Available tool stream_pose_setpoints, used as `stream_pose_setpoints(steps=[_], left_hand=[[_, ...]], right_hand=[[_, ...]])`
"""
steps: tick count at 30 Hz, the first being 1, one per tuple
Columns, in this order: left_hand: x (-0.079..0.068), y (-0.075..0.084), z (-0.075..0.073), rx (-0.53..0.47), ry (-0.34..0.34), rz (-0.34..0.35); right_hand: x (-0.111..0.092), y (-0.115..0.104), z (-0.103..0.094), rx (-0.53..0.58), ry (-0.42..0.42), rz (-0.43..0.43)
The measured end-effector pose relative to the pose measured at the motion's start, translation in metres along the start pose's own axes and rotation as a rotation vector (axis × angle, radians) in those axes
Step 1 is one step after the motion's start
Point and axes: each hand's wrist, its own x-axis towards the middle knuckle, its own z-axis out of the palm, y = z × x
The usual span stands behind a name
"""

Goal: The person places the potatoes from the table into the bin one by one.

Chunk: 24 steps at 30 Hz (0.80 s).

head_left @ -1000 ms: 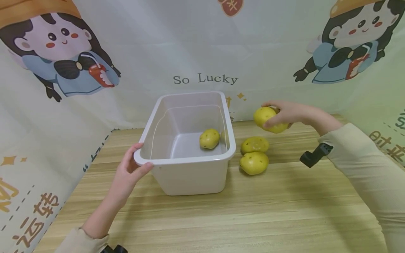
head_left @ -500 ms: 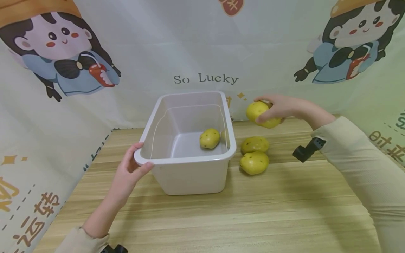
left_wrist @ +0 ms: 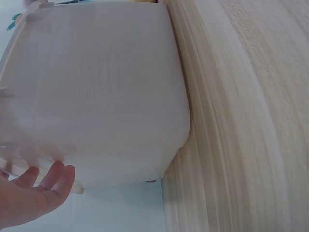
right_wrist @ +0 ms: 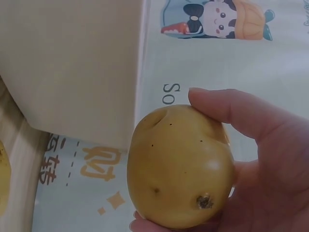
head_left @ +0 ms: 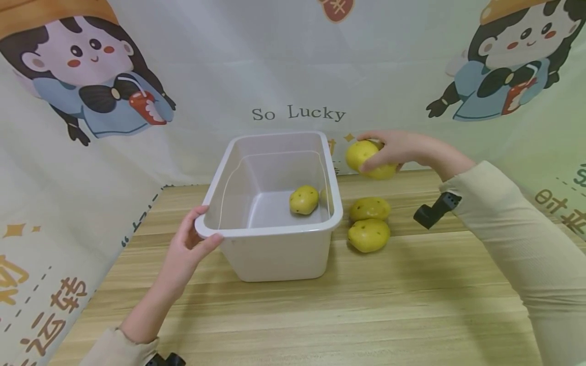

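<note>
My right hand holds a yellow potato in the air to the right of a pale grey plastic bin. In the right wrist view the thumb and fingers curl round that potato, which has small dark eyes. With thumb and fingers, my left hand grips the bin's near left corner at the rim. The left wrist view shows its fingers against the bin's outer wall. One potato lies inside on the bin's floor. Two more potatoes, a farther one and a nearer one, lie beside the bin.
The bin stands on a wood-grain table. Behind the table hangs a printed cloth with cartoon figures and lettering, and it also runs along both sides. A black camera mount sits on the right wrist.
My right hand has moved left and slightly up with the potato, closer to the bin's right rim. The left hand, the bin and the other potatoes have stayed in place.
</note>
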Motion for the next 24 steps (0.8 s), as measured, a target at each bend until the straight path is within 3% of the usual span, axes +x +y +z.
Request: stream_pose_setpoints(steps=[24], left_hand=[[0.000,0.000,0.000,0.007,0.001,-0.003]], right_hand=[[0.013,-0.029,-0.005,-0.022,-0.035,-0.020]])
